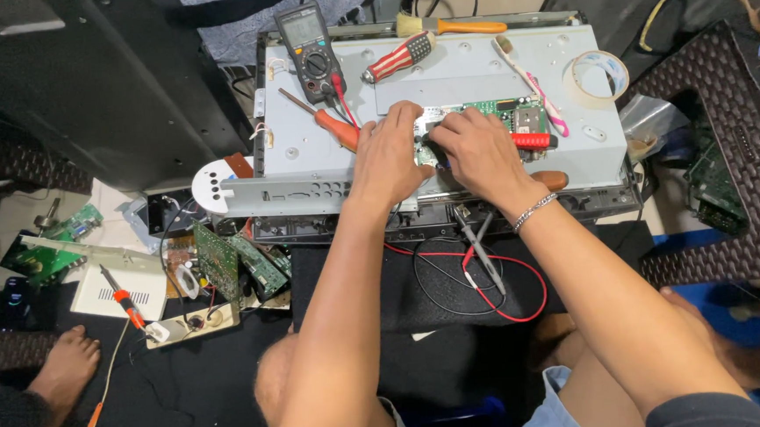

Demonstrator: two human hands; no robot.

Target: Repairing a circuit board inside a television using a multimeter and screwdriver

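1. Left hand: rests palm down on the grey metal chassis, fingers curled forward so the tips meet the left edge of the green circuit board. Whether its grip pinches the board or only presses on it cannot be told; the fingertips are hidden.
2. Right hand: lies over the board's lower left part, fingers bent and drawn together. Its grip looks pressed down on the board; what lies under it is not visible.
3. Board position: mounted near the centre of the chassis, long axis left to right. Most of its exposed part extends to the right of both hands.
4. Key relation: both hands meet at the board's left end, nearly touching. The right hand covers more of the board and is the nearer.
5. Surroundings: red-handled tool just right of the right hand; orange screwdriver just left of the left hand; multimeter beyond; tape roll at far right.
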